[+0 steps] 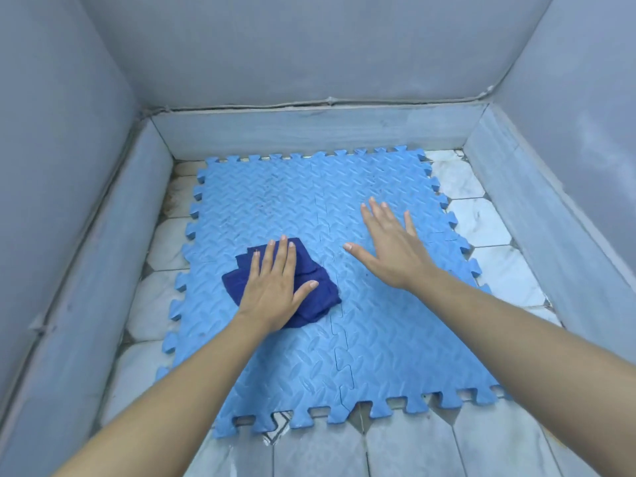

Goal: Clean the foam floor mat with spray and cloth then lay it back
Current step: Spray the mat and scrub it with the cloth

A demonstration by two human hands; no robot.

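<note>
Hands flat on the blue mat, one on the cloth.

The left hand (272,287) lies spread, pressing the dark cloth (309,290) on the foam mat (378,339); the right hand (389,249) lies spread and empty. A hard push could pull the joined pieces apart. Walls (309,132) stand close beyond the far edge; bare tiles (495,270) show right.

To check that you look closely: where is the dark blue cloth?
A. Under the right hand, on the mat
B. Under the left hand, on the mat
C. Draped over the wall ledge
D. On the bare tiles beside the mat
B: the left hand lies flat on the dark blue cloth on the foam mat, while the right hand lies spread on bare mat.
</note>
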